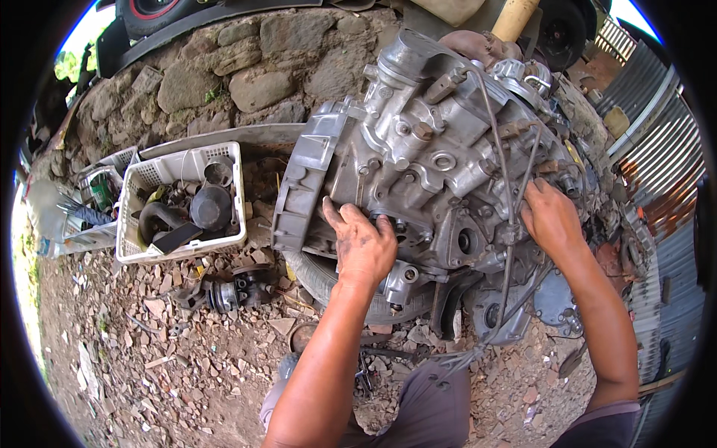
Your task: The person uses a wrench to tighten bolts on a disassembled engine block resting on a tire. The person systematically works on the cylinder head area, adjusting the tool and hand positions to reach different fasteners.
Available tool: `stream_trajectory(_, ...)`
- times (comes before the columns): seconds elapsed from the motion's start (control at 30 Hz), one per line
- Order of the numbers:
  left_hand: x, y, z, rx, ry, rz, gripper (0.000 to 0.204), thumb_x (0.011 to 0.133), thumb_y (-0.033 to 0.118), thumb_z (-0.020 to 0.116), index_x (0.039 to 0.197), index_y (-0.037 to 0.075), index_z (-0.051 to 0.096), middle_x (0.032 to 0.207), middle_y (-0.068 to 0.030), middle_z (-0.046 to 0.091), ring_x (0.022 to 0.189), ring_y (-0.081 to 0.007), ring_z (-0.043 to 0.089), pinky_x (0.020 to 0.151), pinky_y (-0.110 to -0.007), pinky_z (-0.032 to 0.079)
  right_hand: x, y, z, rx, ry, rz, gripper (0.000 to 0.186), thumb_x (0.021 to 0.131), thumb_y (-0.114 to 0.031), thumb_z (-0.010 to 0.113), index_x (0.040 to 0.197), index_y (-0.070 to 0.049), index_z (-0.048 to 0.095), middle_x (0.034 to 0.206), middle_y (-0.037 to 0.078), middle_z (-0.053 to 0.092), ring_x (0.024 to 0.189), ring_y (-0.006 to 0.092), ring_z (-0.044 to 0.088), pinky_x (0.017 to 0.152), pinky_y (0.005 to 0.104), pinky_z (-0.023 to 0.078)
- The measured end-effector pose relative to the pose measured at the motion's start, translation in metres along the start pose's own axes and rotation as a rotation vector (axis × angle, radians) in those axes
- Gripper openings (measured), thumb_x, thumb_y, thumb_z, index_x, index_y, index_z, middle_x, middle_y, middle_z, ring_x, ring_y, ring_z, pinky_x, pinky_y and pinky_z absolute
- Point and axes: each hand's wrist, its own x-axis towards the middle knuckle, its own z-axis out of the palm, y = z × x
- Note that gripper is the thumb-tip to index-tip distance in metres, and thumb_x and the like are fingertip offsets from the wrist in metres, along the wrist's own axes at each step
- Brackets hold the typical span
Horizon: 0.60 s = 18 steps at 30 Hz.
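Here the left hand [360, 243] reaches palm-down to the lower left of a metal casing [446, 162], thumb and forefinger spread, while the right curls beside a thin rod [531, 153], its grip hidden. Grimy, silver-grey and bolted, the casing sits directly ahead above a tyre [311, 280], hemmed in by a stone wall [261, 86] behind and a white crate [168, 168] of parts leftward.
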Motion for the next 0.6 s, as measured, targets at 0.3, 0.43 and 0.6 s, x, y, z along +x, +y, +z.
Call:
stream_trajectory(0.3,0.000,0.005,-0.002,-0.040,-0.044,-0.058,0.049,0.091,0.023,0.055,0.116,-0.012,0.032,0.142,-0.0462,0.006,0.116,-0.0580,0.047,0.102,-0.051,0.042,-0.001,0.001,0.003,0.033,0.040,0.002,0.017,0.081,-0.007,0.062,0.095,0.000,0.056,0.088,0.021,0.062,0.079,0.0388,0.064,0.069,0.0467,0.052)
stream_trajectory(0.43,-0.001,0.006,-0.002,-0.015,-0.010,-0.031,0.050,0.091,0.023,0.055,0.116,-0.013,0.032,0.141,-0.0472,0.008,0.115,-0.0581,0.047,0.102,-0.051,0.041,0.000,0.005,0.006,0.031,-0.009,0.068,0.017,0.081,-0.007,0.061,0.095,0.000,0.056,0.087,0.021,0.061,0.080,0.0391,0.065,0.069,0.0465,0.052)
stream_trajectory(0.6,0.001,0.002,0.000,0.009,-0.010,-0.004,0.050,0.090,0.022,0.055,0.115,-0.014,0.032,0.139,-0.0486,0.009,0.120,-0.0584,0.042,0.103,-0.051,0.040,0.001,0.000,0.000,0.053,0.025,0.008,0.018,0.081,-0.008,0.061,0.096,0.000,0.056,0.088,0.022,0.062,0.079,0.0394,0.065,0.069,0.0467,0.053)
